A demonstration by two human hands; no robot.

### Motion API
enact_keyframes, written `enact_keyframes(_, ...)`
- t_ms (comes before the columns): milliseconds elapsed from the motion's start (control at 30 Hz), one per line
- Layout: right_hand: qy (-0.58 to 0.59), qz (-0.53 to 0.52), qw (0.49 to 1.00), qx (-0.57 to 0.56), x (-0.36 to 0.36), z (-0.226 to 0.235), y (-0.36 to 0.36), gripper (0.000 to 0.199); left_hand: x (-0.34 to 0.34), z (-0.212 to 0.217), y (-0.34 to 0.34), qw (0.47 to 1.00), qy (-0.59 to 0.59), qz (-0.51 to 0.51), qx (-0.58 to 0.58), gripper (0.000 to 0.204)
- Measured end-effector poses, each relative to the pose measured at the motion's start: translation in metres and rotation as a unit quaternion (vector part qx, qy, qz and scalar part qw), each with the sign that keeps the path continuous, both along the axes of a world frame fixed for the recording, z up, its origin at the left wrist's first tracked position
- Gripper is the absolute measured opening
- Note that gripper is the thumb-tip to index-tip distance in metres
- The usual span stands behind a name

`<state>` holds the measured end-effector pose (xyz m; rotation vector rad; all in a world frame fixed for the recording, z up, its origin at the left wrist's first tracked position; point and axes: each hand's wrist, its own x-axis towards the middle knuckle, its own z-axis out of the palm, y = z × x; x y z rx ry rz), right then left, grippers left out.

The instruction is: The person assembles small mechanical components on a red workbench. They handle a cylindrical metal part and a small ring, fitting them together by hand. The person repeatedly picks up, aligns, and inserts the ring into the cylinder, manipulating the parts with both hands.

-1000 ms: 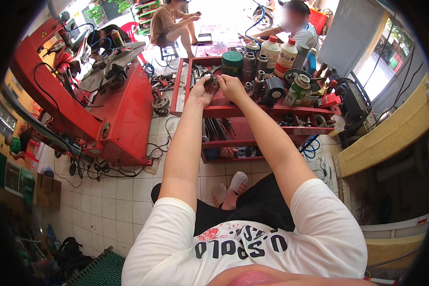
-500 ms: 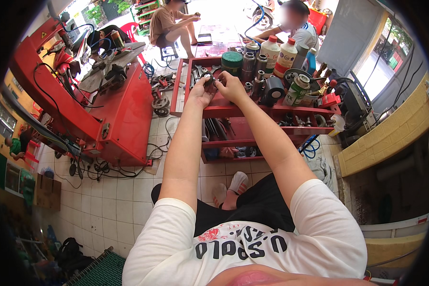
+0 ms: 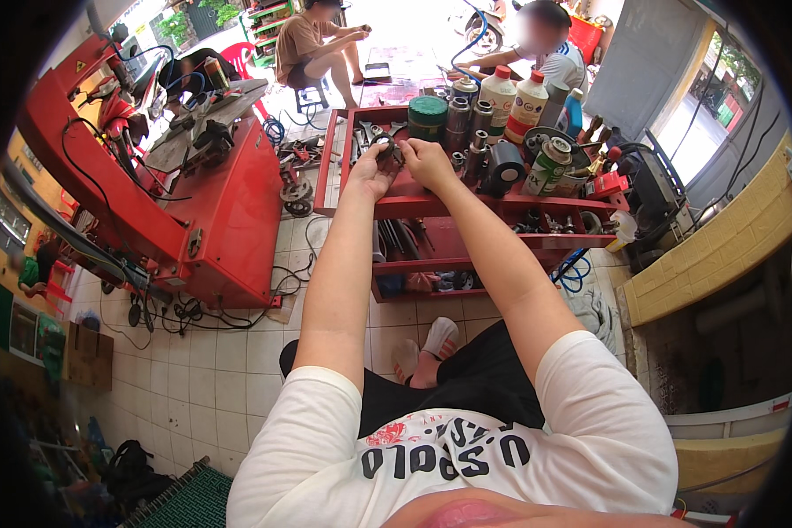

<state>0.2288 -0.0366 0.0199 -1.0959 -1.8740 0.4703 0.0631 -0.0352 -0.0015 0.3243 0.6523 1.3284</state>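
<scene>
I saw left hand (image 3: 370, 169) & right hand (image 3: 425, 161) fingers pinched narrow on small dark metal part (image 3: 389, 157) betw. fingertips, red tool cart (image 3: 396, 204) tray just below.

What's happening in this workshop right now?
A person is seated on the tiled floor in front of a red tool cart, arms stretched out to its top tray. Both hands meet there: the left hand and the right hand together grip a small dark metal part; what it is exactly is too small to tell. Bottles, cans and a green-lidded tin crowd the tray's far side. A big red machine stands to the left, and two other people sit beyond the cart.
</scene>
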Motion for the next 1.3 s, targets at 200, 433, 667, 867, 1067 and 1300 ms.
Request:
enact_keyframes(200,0.036,0.031,0.998,0.029,-0.009,0.006,-0.01,0.03,-0.01,-0.002,0.0,1.0,0.011,0.007,-0.001,0.009)
enact_keyframes(433,0.048,0.013,0.999,-0.018,-0.01,0.012,-0.015,0.029,-0.01,-0.001,-0.002,1.0,0.0,0.013,-0.004,0.008)
enact_keyframes(667,-0.01,-0.005,1.0,0.011,-0.004,0.002,-0.001,0.03,-0.005,-0.001,0.002,1.0,-0.01,-0.003,0.001,0.007)
enact_keyframes(867,0.041,0.013,0.999,0.019,-0.008,0.007,-0.014,0.031,-0.009,-0.006,0.003,1.0,-0.001,0.007,-0.002,0.008)
enact_keyframes(1067,0.006,0.002,0.999,0.045,-0.01,0.007,-0.006,0.032,-0.011,-0.008,0.01,1.0,0.022,-0.009,0.021,0.011)
enact_keyframes(1300,-0.003,-0.017,1.0,0.024,-0.01,-0.003,0.002,0.048,-0.007,-0.007,0.0,0.999,0.037,-0.007,0.025,0.011)
